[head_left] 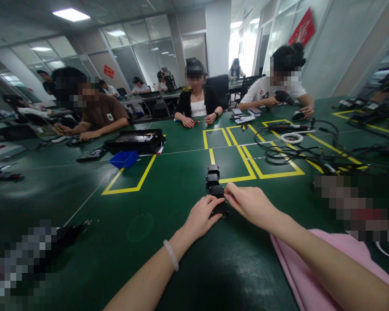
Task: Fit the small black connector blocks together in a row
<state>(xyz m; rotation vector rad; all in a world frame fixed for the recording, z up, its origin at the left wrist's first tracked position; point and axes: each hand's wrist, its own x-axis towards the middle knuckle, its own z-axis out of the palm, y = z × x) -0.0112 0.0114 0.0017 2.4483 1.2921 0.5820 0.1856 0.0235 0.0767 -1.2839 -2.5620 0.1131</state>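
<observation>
Several small black box-shaped parts stand in a row on the green table, running away from me. My left hand (203,217), with a pale bangle on its wrist, has its thumb and fingers closed around the nearest black part (221,210). My right hand (251,203) is bent into a pinch at the right side of the row, beside the second black part (216,190). Whatever its fingertips hold, if anything, is hidden or too small to make out. Further off in the row sit another black part (212,179) and the farthest black part (213,169).
Yellow tape outlines (238,178) mark the green table (175,181). A blue tray (123,159) lies left near a black case (134,140). Black cables (275,155) and a white ring (291,138) lie right. Pink cloth (330,250) is under my right forearm. Co-workers sit across.
</observation>
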